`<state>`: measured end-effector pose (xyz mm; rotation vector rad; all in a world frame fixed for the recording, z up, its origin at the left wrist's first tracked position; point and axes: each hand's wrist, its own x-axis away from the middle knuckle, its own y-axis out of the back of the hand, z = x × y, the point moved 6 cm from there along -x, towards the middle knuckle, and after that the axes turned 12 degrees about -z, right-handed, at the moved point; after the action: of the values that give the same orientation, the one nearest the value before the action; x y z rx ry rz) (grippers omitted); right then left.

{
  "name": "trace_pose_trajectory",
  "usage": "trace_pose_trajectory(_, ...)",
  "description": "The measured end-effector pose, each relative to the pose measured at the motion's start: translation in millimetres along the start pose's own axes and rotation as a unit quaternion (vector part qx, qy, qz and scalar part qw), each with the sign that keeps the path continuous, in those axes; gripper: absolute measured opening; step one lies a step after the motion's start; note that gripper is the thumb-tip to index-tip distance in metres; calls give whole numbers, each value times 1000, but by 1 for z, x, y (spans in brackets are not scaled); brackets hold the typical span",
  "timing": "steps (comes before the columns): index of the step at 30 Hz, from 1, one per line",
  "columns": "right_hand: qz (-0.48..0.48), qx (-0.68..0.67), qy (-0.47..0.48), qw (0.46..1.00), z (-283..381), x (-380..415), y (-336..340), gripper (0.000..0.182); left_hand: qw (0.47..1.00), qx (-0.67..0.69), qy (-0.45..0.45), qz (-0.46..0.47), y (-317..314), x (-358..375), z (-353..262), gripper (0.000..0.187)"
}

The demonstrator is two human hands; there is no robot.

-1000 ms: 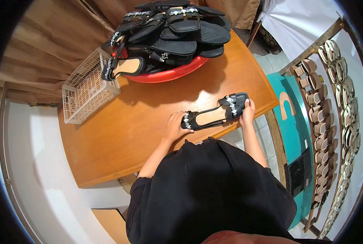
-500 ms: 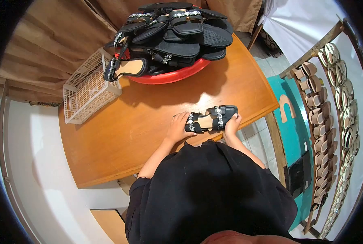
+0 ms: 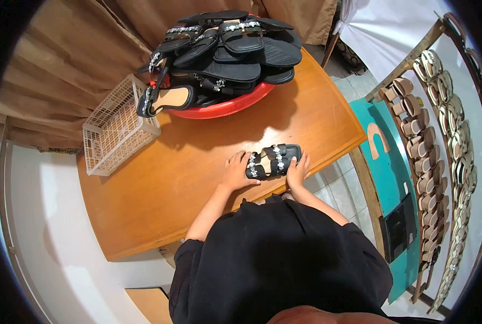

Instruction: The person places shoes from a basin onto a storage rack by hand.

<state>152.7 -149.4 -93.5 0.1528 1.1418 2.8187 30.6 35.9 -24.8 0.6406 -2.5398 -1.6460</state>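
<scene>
black jewelled footwear point(image 3: 278, 157): over the table point(image 3: 149, 200), directly right of my left hand point(image 3: 235, 173), directly left of my right hand point(image 3: 298, 173); long axis runs hand to hand. neither nearer: i grip one end with each.

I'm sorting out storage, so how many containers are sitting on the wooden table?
2: a red tub, heaped with black sandals, at the far side of the wooden table, and a pale lattice crate at its left end. Others could be hidden behind the heap.

No readable text, no legible labels, brands, numbers or signs
</scene>
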Motion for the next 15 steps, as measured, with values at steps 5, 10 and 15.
trace_pose_trajectory(5, -25, 5, -13, 1000, -8, 3, 15, 59, 992, 80, 51, 82, -7, -11, 24, 108)
trace_pose_trajectory(10, -49, -109, -29, 992, -38, 33, 19, 57, 988, -4, 48, 148, -18, -12, 18, 115)
trace_pose_trajectory(15, -2, -142, 10, 990, -57, 72, 15, 42, 962, 154, 87, 205, -17, 4, 3, 74)
